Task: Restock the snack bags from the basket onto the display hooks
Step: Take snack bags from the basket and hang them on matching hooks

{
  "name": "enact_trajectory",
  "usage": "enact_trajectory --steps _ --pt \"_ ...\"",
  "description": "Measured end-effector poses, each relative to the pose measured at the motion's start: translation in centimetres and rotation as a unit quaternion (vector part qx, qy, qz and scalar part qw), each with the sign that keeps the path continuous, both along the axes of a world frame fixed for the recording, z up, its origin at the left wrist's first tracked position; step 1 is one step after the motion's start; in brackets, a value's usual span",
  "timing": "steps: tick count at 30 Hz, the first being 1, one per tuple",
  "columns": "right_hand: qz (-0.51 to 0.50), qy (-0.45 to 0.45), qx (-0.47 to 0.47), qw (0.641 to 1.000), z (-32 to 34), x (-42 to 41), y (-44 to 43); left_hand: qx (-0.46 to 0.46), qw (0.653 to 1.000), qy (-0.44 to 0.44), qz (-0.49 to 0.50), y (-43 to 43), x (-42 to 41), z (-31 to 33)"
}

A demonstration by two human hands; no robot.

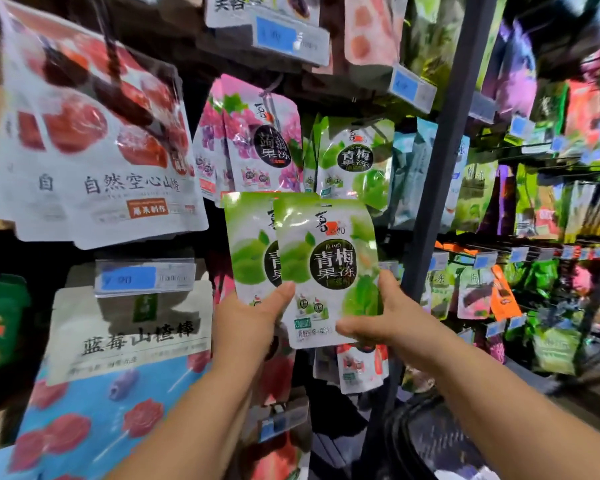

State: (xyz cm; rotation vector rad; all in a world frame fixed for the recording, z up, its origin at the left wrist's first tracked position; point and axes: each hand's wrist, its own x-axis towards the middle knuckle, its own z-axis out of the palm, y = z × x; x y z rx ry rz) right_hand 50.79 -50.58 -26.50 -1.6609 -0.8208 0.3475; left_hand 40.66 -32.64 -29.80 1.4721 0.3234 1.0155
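Two green plum-jelly snack bags are held up before the display, one overlapping the other. My left hand [253, 320] grips the rear bag [246, 244] at its bottom edge. My right hand [381, 317] holds the front bag [326, 268] by its lower right corner. Matching green bags [355, 161] hang on a hook just above them, next to pink grape-jelly bags [257, 143]. A dark basket [426, 441] sits low at the right, its contents unclear.
Large white hawthorn bags [90, 150] hang close at the upper left, a blue-and-white bag [118, 368] below them. A dark vertical rack post [440, 161] stands right of the held bags. More hanging snacks fill the shelves at right. Blue price tags [142, 277] stick out on hook ends.
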Motion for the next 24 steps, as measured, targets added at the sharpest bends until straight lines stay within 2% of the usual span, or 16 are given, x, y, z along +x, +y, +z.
enact_trajectory --steps 5,11,14,17,21,24 --pt "-0.011 0.012 0.091 0.996 0.5 0.1 -0.2 -0.041 0.997 0.005 -0.072 -0.3 0.5 0.6" --pt "-0.040 0.026 0.193 0.980 0.8 1.1 -0.9 -0.033 0.997 -0.023 -0.064 -0.5 -0.4 2.1" --pt "-0.055 0.019 0.209 0.976 1.7 2.1 -1.3 -0.006 0.999 -0.019 -0.047 -0.2 -0.5 2.5" --pt "-0.078 0.009 0.228 0.971 2.5 3.3 -1.5 -0.020 0.999 -0.017 -0.047 0.0 -0.4 2.4" --pt "-0.103 -0.002 0.235 0.966 4.2 5.0 -1.4 0.032 0.999 0.008 -0.038 0.1 0.0 2.2" --pt "-0.110 -0.010 0.237 0.965 5.7 6.4 -1.1 0.036 0.999 -0.003 -0.018 0.3 -0.1 2.5"
